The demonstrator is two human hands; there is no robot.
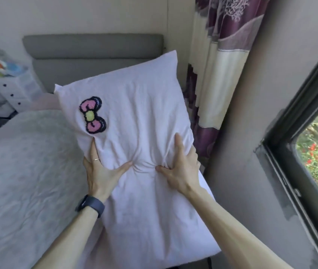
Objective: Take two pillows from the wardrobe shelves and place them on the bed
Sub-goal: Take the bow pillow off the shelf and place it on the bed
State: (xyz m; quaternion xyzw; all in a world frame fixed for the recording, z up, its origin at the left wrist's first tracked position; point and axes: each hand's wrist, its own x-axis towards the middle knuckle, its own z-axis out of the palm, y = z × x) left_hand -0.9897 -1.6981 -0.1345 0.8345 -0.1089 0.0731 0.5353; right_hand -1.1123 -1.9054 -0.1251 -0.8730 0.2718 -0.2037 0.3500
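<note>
Head view: two bare hands hold a pale pillow (144,113) up in front of the camera, above the right side of a bed (22,171), its far corner close to a grey headboard (88,55). A pink bow patch (93,117) sits near the pillow's left edge. The left hand (100,171), with a dark watch (90,207) on its wrist, grips that edge, thumb dug into the cover. The right hand (179,169) grips the right edge, thumb pressed in and fingers wrapped round the side. The cloth puckers into folds between the two thumbs.

The pillow looks light, soft and floppy. Its loose cover bunches under the fingers, so it will likely sag or fold if held by one corner. Holding both long edges near the middle, as now, seems the steadiest grip. A purple and cream curtain (222,74) hangs just beside it on the right. No second pillow can be made out.
</note>
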